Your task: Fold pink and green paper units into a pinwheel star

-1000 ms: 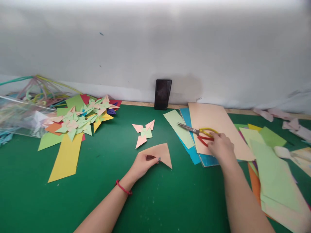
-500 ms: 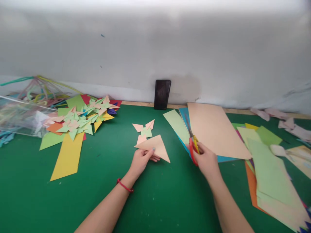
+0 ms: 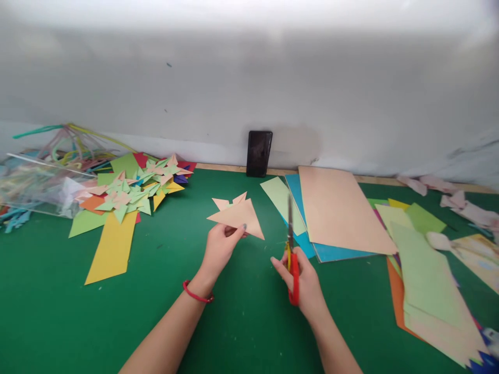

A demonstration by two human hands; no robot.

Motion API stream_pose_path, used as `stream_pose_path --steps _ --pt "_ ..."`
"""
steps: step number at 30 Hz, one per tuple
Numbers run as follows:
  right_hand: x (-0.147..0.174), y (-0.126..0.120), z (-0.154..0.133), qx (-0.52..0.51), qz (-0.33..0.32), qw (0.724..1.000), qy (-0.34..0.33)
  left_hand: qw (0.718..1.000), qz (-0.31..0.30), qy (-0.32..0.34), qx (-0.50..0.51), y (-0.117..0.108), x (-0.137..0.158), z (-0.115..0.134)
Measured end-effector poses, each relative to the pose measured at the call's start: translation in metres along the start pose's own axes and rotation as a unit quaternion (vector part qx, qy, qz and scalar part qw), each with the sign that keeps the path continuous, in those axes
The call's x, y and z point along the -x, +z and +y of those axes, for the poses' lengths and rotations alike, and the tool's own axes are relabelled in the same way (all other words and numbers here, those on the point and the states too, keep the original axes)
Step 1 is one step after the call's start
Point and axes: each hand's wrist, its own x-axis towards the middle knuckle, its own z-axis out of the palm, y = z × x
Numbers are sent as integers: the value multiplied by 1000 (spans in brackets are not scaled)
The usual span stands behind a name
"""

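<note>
A peach paper triangle [image 3: 242, 215] is pinched between the thumb and fingers of my left hand [image 3: 224, 246], raised over the green table. Behind it, partly covered, lies a small folded paper star [image 3: 238, 197] with peach points. My right hand [image 3: 306, 283] has its fingers through the handles of red-and-yellow scissors [image 3: 293, 265]. Their blades point away from me and look closed. The scissors are to the right of the triangle, apart from it. Just beyond the blades sits a pale green paper strip [image 3: 278, 200].
Peach sheets [image 3: 343, 208] rest on blue paper [image 3: 339, 253] at right. Farther right are loose green sheets [image 3: 424, 275]. A phone [image 3: 259, 154] leans against the wall. At left are folded paper stars [image 3: 128, 195], a yellow sheet [image 3: 109, 249] and a clear plastic bag [image 3: 39, 192].
My right hand has drawn the scissors left and toward me, off the paper stack. My left hand has shifted the triangle slightly up and left, covering more of the folded star.
</note>
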Motion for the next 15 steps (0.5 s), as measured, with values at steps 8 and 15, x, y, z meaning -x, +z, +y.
stream_pose_path --steps 8,15 --pt "-6 -7 14 -182 -17 979 85 1000 -3 9 19 13 -17 21" --pt "-4 -8 10 -142 -74 987 0 997 -23 20 -77 15 -18 26"
